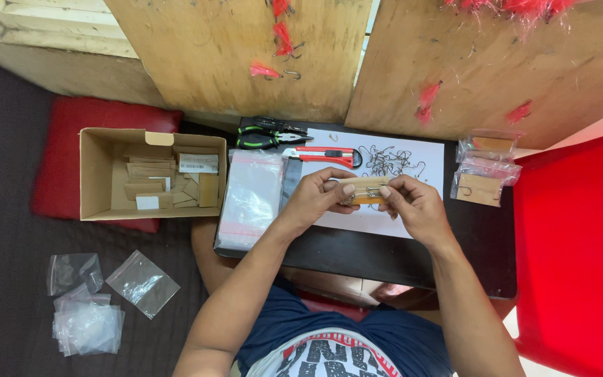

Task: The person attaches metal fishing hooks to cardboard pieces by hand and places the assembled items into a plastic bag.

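Note:
Both hands hold a small tan cardboard card (363, 189) with metal hooks fixed on it, over a white sheet (413, 157) on a dark tabletop (357, 253). My left hand (319, 195) grips the card's left end. My right hand (413, 204) pinches its right end. A loose pile of metal hooks (389, 162) lies on the sheet just beyond the card.
A red utility knife (324, 156) and green-handled pliers (268, 135) lie behind the hands. A stack of clear zip bags (252, 199) sits left, an open cardboard box (149, 174) of cards further left. Bagged cards (484, 171) right; red chair (581, 251); loose bags (99, 297) on floor.

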